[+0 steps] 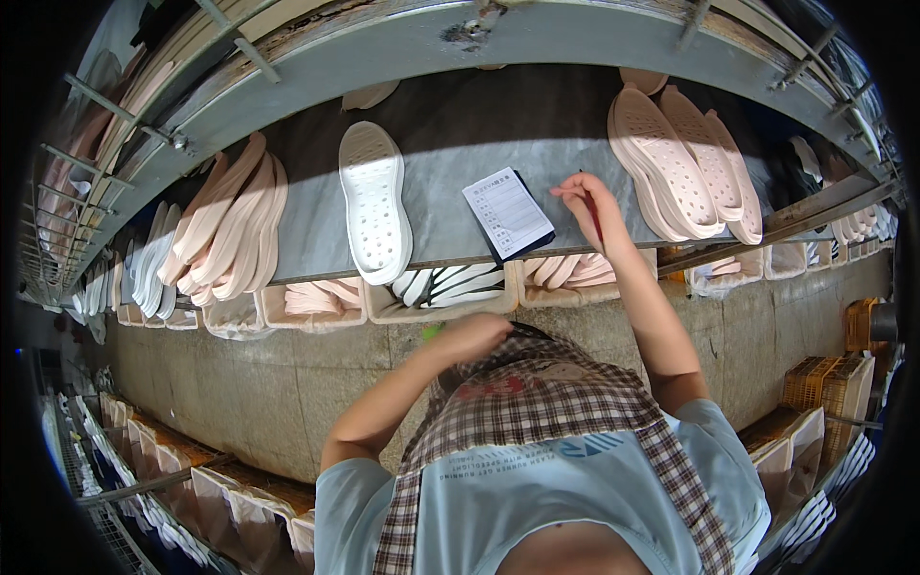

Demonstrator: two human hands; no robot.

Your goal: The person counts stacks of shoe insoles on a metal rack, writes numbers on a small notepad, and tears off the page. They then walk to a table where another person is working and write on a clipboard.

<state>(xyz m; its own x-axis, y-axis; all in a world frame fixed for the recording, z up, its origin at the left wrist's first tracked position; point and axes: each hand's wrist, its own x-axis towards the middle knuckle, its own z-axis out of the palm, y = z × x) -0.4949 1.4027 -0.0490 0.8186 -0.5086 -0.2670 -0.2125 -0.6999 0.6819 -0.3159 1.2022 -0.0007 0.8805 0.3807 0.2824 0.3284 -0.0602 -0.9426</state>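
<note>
My right hand (pixel 588 209) is above the grey bench, its fingers closed around a thin, dark red pen (pixel 599 226). Just left of it lies a notepad (pixel 508 213) with a printed white sheet and a dark blue backing. Close to my waist, my left hand (pixel 482 335) rests at the top of the checked apron (pixel 537 383); its fingertips are hidden against the cloth. A white shoe sole (pixel 375 206) with small holes lies on the bench, left of the notepad.
Pink soles (pixel 676 163) overlap at the bench's right, and more pink soles (pixel 230 225) are piled at its left. Under the front edge stand lined baskets (pixel 383 312) of white, black and pink soles. A metal rail (pixel 402 53) spans the back. Yellow crates (pixel 815 383) stand at right.
</note>
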